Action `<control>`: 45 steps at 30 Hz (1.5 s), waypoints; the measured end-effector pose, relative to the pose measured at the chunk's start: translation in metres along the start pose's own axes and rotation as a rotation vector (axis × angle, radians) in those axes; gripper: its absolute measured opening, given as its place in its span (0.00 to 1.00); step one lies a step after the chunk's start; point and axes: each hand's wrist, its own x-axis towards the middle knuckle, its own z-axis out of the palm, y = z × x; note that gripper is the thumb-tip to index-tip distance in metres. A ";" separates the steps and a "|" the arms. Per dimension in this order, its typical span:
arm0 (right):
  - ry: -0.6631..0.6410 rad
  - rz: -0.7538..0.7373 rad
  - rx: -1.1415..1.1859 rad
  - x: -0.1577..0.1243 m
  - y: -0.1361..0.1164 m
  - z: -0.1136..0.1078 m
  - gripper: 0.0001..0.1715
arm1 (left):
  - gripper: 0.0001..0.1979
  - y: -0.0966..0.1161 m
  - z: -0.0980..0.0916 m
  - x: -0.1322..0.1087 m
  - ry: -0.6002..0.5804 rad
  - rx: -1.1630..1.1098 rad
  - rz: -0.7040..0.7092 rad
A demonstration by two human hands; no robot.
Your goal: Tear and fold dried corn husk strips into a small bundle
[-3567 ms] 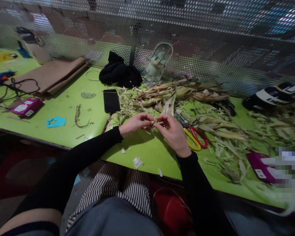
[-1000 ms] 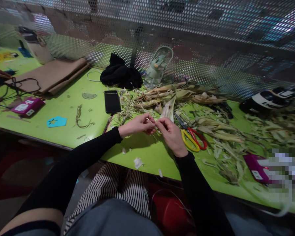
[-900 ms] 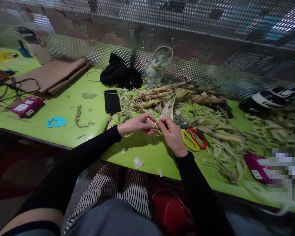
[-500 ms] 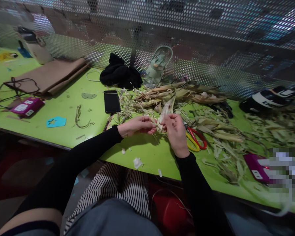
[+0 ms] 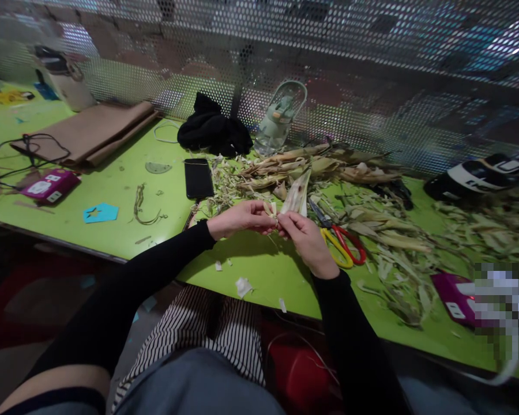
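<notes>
My left hand (image 5: pixel 243 221) is closed, pinching a pale strip of dried corn husk (image 5: pixel 270 208) that pokes up past its fingertips. Against it, the fingertips of my right hand (image 5: pixel 306 241) pinch the same small strip. A wider spotted husk piece (image 5: pixel 297 193) extends just behind my right fingers; whether they grip it too, I cannot tell. Scissors (image 5: pixel 339 245) with one yellow and one red handle lie right of that hand, blades pointing away. Beyond my hands spreads a pile of dried husks (image 5: pixel 294 161) with shredded bits around it.
On the green table (image 5: pixel 237 259) a black phone (image 5: pixel 199 178) lies left of the pile. A black cloth (image 5: pixel 211 129) and a clear bottle (image 5: pixel 277 124) stand near the perforated metal screen (image 5: pixel 155 69). Purple power strips (image 5: pixel 52 185) sit at both sides. A dark bottle (image 5: pixel 476 176) lies right.
My right hand has turned lower and closer to my left, fingertips now meeting it. More of the scissors' blades shows. My left hand has hardly moved.
</notes>
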 end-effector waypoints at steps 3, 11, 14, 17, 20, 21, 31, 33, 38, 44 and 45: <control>0.042 -0.012 0.054 0.000 -0.001 -0.005 0.23 | 0.10 0.002 -0.001 -0.002 -0.029 0.050 0.005; 0.073 -0.037 0.017 0.006 0.009 -0.013 0.17 | 0.12 0.002 -0.001 -0.003 -0.031 0.159 0.083; 0.123 -0.080 0.018 0.005 0.011 -0.003 0.18 | 0.11 -0.001 0.001 -0.001 -0.025 0.193 0.155; 0.227 -0.145 -0.026 0.003 0.012 0.009 0.18 | 0.10 -0.005 0.005 0.002 0.017 0.142 0.164; 0.300 -0.177 -0.057 0.001 0.011 0.016 0.17 | 0.08 -0.007 0.007 0.003 0.082 0.085 0.150; 0.299 -0.177 -0.063 0.001 0.011 0.017 0.17 | 0.07 -0.008 0.008 0.003 0.097 0.081 0.143; 0.321 -0.128 0.088 -0.001 0.011 0.020 0.18 | 0.08 -0.011 0.014 0.002 0.146 0.116 0.215; 0.324 -0.107 0.114 -0.002 0.012 0.019 0.18 | 0.09 -0.010 0.011 0.001 0.110 0.130 0.228; 0.274 -0.080 0.131 -0.002 0.014 0.016 0.18 | 0.12 -0.004 0.005 -0.002 -0.027 0.134 0.168; 0.318 -0.181 -0.054 -0.003 0.007 0.016 0.16 | 0.15 -0.005 0.008 -0.001 0.003 0.269 0.201; 0.343 -0.211 -0.093 -0.004 0.005 0.016 0.15 | 0.13 -0.006 0.008 -0.002 0.025 0.287 0.217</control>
